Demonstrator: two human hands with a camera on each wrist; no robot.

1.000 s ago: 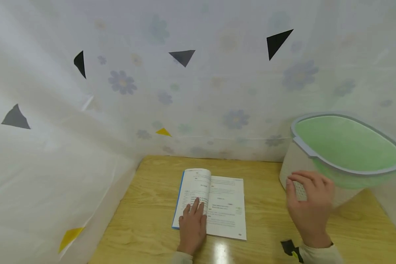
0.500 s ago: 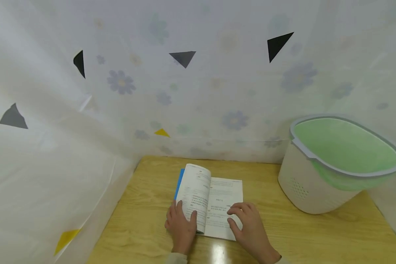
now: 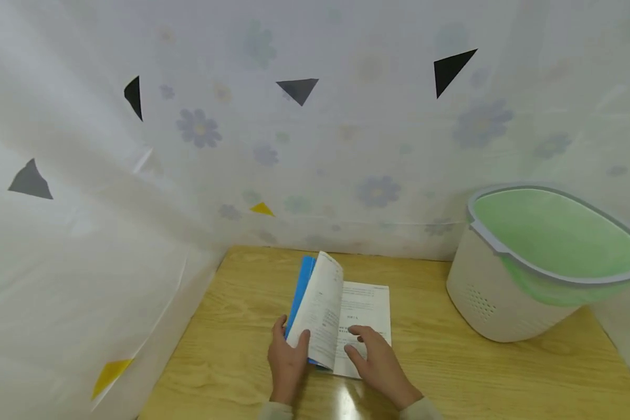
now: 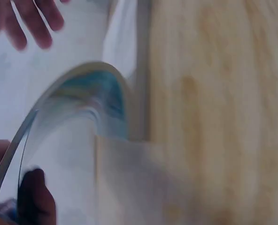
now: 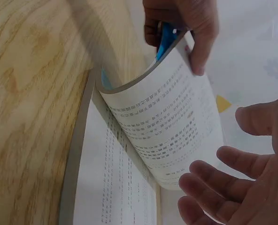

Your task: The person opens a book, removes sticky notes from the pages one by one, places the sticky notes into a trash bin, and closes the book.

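An open paperback book (image 3: 364, 303) with a blue cover lies on the wooden table. My left hand (image 3: 287, 359) grips the book's left half, thumb on the printed page and fingers behind the cover, and that half stands lifted and bowed. In the left wrist view the bent cover (image 4: 89, 89) arches up from the table. My right hand (image 3: 377, 359) hovers over the right-hand page, fingers spread and loosely bent, holding nothing. The right wrist view shows the right fingers (image 5: 219, 183) apart from the raised pages (image 5: 162, 117).
A white laundry basket (image 3: 483, 291) with a green inside and grey rim stands at the table's right. The wooden table (image 3: 231, 326) borders a pale flowered sheet (image 3: 315, 163) at the back and left, with black, grey and yellow patches.
The left hand has gone from lying on the left page to gripping and lifting that half. The right hand has come from beside the basket to over the right page.
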